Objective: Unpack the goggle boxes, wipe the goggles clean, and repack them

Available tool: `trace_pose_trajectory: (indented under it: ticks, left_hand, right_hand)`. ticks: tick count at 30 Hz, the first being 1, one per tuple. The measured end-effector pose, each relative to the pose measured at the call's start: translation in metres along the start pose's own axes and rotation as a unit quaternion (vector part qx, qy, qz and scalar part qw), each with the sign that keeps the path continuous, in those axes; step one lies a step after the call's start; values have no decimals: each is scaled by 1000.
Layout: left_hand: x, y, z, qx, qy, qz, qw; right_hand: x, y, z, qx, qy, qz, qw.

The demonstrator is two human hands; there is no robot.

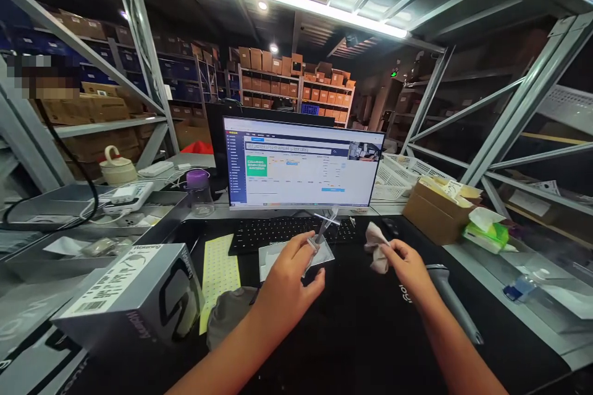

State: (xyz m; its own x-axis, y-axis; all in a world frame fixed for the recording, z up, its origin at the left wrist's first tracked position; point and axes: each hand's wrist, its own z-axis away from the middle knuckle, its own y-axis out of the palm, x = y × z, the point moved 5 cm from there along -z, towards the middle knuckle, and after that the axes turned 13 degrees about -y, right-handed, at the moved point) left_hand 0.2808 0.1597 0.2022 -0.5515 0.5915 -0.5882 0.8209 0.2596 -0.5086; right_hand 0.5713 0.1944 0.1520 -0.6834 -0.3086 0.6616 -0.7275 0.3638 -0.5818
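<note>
Above the dark desk mat, my left hand (294,262) pinches a small, slim grey piece with a crosswise light bar (327,222); its exact kind does not show. My right hand (407,262) is closed on a crumpled beige-grey cloth (378,248), held apart from the left hand. A pale flat packet or card (269,257) lies behind and under my left hand, partly hidden by it. Left of that is a yellow sheet of small stickers (217,278). A grey cloth pouch (227,315) rests beside my left forearm, partly covered.
A monitor (301,166) stands behind a black keyboard (252,231). At the left is a printed grey box (134,296). A barcode scanner (456,302) lies by my right forearm, with a cardboard box (435,210), tissue pack (486,231) and small bottle (525,284) further right.
</note>
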Motion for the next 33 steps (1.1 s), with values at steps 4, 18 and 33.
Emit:
trace_pose_trajectory:
  ticks: [4,18,33]
  left_hand:
    - [1,8,2,20,-10,3,1000]
    - [13,2,4,-60,-5,-77,995]
    - [-8,19,8,-77,175,-185,964]
  right_hand:
    - [52,30,-6,31,9,-176,984]
    - [154,77,-5,107,-184,-446,869]
    - [139,73,-15,-167,22,-559,812]
